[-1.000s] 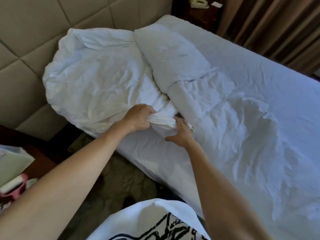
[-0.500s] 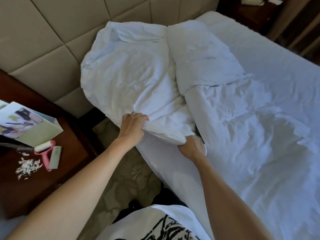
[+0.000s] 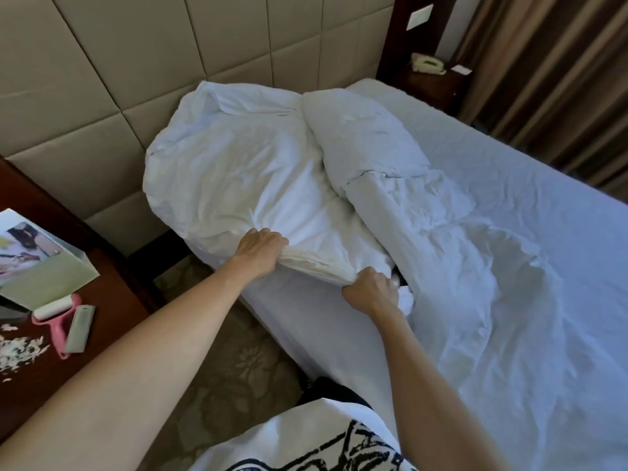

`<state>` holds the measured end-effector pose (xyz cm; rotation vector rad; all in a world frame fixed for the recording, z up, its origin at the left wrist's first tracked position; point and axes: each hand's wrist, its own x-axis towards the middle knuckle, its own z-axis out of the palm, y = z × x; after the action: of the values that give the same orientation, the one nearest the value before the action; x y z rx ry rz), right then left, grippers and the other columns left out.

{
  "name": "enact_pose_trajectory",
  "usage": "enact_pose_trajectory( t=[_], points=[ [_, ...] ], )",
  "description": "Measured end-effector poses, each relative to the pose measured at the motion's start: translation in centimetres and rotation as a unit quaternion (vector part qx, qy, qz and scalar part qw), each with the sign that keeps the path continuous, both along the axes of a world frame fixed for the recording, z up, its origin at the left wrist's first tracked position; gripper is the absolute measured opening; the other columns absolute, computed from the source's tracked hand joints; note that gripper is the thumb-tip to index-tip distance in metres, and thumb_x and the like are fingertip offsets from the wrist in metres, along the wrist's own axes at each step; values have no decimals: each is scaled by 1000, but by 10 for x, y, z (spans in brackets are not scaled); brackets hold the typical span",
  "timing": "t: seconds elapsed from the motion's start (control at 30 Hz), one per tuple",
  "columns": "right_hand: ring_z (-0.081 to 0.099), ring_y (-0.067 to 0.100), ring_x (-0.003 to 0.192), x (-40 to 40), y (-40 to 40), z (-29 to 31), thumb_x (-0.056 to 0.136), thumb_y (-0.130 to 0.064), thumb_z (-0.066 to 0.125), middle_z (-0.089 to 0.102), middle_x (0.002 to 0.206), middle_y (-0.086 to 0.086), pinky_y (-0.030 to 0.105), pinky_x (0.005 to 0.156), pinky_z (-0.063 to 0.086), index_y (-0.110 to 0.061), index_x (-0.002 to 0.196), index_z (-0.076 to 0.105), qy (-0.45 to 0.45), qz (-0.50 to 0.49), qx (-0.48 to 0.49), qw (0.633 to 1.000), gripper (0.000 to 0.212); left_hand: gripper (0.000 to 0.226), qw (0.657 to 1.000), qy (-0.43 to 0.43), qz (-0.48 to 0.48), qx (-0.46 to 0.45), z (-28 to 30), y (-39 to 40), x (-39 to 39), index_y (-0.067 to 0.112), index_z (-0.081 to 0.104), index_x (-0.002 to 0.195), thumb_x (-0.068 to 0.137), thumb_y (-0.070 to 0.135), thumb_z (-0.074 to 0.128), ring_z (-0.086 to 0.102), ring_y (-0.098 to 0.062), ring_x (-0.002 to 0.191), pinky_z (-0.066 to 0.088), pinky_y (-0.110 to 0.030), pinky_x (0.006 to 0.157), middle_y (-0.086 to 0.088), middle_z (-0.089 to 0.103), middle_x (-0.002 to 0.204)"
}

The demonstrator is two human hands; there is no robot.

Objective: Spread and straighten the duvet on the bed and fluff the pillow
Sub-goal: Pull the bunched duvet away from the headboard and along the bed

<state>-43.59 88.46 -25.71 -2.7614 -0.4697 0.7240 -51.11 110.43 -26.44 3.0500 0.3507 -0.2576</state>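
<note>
two pillows – one duvet, two hands

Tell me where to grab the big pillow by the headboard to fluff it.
Take the pillow along its near seamed edge, from the bedside, as the left hand and right hand do now. That edge overhangs the mattress side; the far edge sits against the headboard.

Duvet: white cloth, matt, heavily creased. Pillow beside it: same white cloth, finer wrinkles. Sheet right of duvet: matt cloth, smoother. Headboard behind duvet: beige padded panels, leather-like, soft sheen. Nightstand left of duvet: dark wood, glossy. On it, lint roller: pink plastic handle. Curtain far right of duvet: brown cloth, pleated.
</note>
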Motion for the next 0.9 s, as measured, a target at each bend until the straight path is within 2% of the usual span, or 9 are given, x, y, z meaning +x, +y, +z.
enact_pose_trajectory(
  t=[0.17,0.33,0.47,0.57,0.63,0.7,0.77,0.83,0.9],
  points=[
    [59,29,98,-76,13,1,83,-20,54,54,90,5,30,75,40,-12,92,47,-12,28,-13,999,14,32,999,36,2,-4,6,16,-65,23,39,65,76,-5,50,54,-24,90,31,-31,74,2,51,81],
    [60,30,101,-141,29,-1,86,-21,52,63,107,9,33,80,44,-9,104,52,-22,87,-22,996,21,30,999,39,19,3,3,36,-137,21,45,67,75,-7,50,54,-22,85,30,-29,72,2,53,80],
    [60,31,98,-177,30,-6,87,-22,54,63,104,10,33,74,41,-11,95,48,-34,99,0,994,14,32,998,43,24,43,1,38,-167,21,54,95,77,-6,52,50,-23,101,34,-31,82,-1,54,101],
    [60,33,101,-175,23,-1,86,-15,52,64,105,11,36,77,45,-11,100,53,-32,56,17,998,15,40,997,3,65,36,-6,20,-173,22,47,115,81,7,60,46,-27,107,39,-38,87,-4,48,114],
    [60,35,104,-166,22,4,84,-15,54,64,108,13,37,79,45,-11,110,57,-30,30,27,999,27,40,983,-73,166,-7,-14,-6,-176,17,45,115,83,28,66,47,-32,107,46,-44,81,-10,47,117],
    [59,36,105,-159,23,6,82,-18,55,64,110,13,36,80,46,-13,116,58,-16,17,45,999,35,45,934,-173,300,-91,-24,-38,-178,11,47,110,83,40,69,48,-34,104,49,-47,78,-14,49,113],
    [58,36,104,-153,26,4,82,-24,56,65,108,12,36,78,45,-14,114,59,9,8,66,998,34,32,872,-191,361,-270,-32,-72,-176,10,54,95,86,37,68,54,-27,89,47,-39,73,-10,56,94],
    [59,35,98,-146,27,3,79,-27,59,65,100,10,34,73,41,-14,101,59,40,-3,92,995,26,24,833,-38,325,-447,-43,-110,-172,13,57,92,85,33,68,57,-19,80,46,-33,69,-3,59,85],
    [61,32,87,-139,25,4,74,-25,66,62,82,6,32,67,40,-13,85,55,69,-23,136,988,20,58,806,91,282,-513,-54,-148,-161,20,49,123,77,46,73,57,-15,103,47,-29,83,2,59,112]
  ],
)
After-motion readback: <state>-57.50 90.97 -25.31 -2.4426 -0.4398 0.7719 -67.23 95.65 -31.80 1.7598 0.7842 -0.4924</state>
